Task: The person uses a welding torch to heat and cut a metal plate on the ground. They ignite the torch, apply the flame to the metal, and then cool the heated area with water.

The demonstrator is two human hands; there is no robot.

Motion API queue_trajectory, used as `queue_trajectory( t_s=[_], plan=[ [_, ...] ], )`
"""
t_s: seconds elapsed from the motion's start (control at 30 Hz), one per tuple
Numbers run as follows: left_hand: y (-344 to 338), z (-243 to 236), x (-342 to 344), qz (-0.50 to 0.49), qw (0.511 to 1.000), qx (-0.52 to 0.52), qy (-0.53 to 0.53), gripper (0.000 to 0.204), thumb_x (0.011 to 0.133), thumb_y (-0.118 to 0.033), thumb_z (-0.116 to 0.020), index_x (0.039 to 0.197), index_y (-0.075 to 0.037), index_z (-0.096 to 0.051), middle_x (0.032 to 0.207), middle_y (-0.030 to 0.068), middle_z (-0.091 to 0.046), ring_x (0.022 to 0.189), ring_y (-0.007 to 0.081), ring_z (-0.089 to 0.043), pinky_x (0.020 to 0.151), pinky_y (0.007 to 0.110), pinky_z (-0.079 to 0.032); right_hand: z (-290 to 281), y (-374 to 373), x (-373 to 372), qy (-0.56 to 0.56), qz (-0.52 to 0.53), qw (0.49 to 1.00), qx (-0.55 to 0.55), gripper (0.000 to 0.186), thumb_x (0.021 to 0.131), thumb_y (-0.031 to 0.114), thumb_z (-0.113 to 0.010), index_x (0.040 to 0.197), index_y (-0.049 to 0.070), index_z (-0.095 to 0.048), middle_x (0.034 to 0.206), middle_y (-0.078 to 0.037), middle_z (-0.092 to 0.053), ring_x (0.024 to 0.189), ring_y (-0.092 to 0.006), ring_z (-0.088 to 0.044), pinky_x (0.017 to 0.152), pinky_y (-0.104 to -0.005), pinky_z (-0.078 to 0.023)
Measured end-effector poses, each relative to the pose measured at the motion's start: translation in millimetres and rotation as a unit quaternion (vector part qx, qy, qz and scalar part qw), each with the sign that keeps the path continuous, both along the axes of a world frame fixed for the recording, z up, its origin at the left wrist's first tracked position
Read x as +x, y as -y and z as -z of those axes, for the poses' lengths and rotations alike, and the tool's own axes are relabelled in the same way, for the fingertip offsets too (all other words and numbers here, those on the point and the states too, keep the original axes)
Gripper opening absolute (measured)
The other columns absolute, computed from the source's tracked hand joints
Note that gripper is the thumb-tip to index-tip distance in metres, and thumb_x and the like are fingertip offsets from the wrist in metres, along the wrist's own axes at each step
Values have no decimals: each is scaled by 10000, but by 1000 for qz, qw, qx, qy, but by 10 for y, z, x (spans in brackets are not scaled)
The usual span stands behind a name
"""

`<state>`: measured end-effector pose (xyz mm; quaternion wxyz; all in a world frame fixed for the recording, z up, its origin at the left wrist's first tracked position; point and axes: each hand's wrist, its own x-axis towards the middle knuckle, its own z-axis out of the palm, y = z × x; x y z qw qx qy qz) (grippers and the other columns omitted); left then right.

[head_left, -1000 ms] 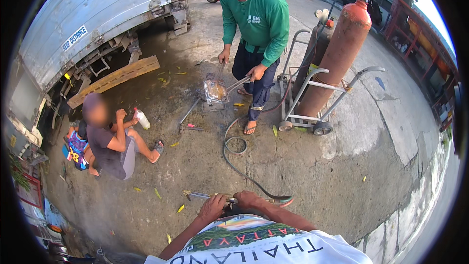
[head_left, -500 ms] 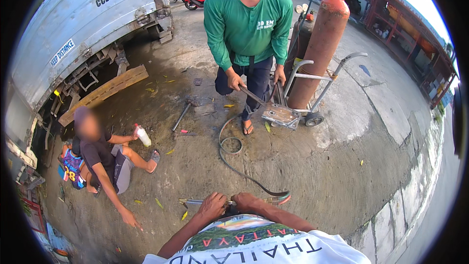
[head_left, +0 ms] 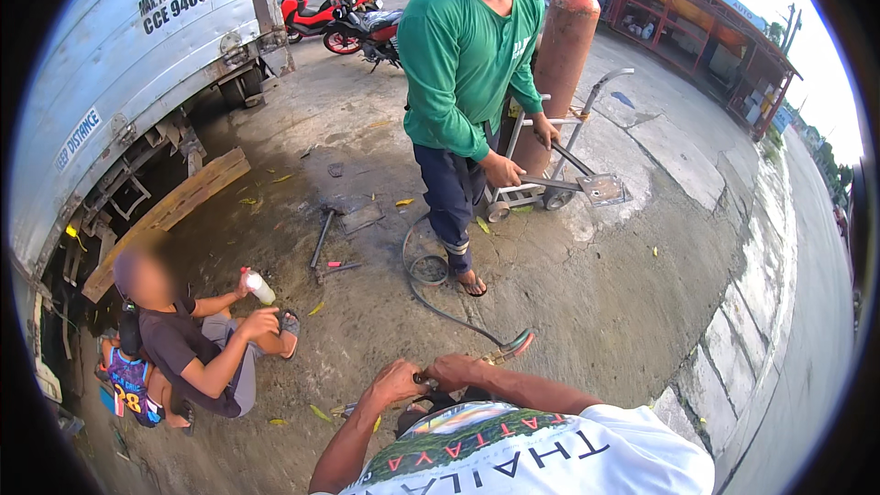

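Close in front of my body, my left hand (head_left: 396, 383) and my right hand (head_left: 456, 372) come together on a gas cutting torch (head_left: 496, 357). The right hand wraps its handle, where the hoses (head_left: 515, 345) join. My left fingers are closed at a small dark and brassy part beside the right hand. Most of the torch is covered by my hands and shirt. Its metal tubes show only in part, left of my left wrist. The hoses run off in a loop toward a standing person in green (head_left: 472, 64), who carries a metal plate (head_left: 604, 189) with long bars.
A red gas cylinder (head_left: 566, 32) stands on a hand cart (head_left: 587, 119). At left a person squats with a bottle (head_left: 258, 286), a child beside them. A hammer (head_left: 322, 238) and wooden beam (head_left: 174, 220) lie near a truck (head_left: 137, 64). Motorcycles (head_left: 362, 32) stand behind.
My view has turned right. The person in green has swung the plate to the right. The squatting person has drawn back an outstretched arm. My hands stay together on the torch.
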<state>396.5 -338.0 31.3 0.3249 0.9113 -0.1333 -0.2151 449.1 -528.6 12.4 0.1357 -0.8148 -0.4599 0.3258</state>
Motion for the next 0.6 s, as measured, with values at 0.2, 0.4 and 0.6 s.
queue_trajectory(
  t_s=[0.2, 0.4, 0.6],
  plan=[
    [-139, -277, -109, -24, 996, 36, -83, 365, 693, -358, -775, 868, -39, -750, 829, 233, -689, 800, 392, -686, 727, 452, -531, -125, -209, -38, -42, -14, 998, 33, 452, 769, 236, -695, 1199, 97, -675, 921, -229, -707, 888, -414, -682, 777, -506, -530],
    [-117, -418, -152, -23, 994, 41, -102, 343, 685, -329, -770, 868, -40, -751, 855, 252, -688, 851, 408, -686, 758, 455, -536, -306, -209, -93, -11, -41, 999, 32, 491, 756, 256, -705, 1227, 124, -665, 933, -212, -714, 903, -406, -686, 793, -508, -542],
    [21, -154, -95, -24, 995, 31, -96, 328, 686, -311, -768, 835, -21, -741, 810, 250, -683, 804, 405, -687, 731, 445, -537, -316, -95, -117, 3, -1, 1000, -30, 426, 757, 238, -703, 1162, 108, -675, 951, -204, -717, 922, -394, -693, 802, -500, -555]
  ],
)
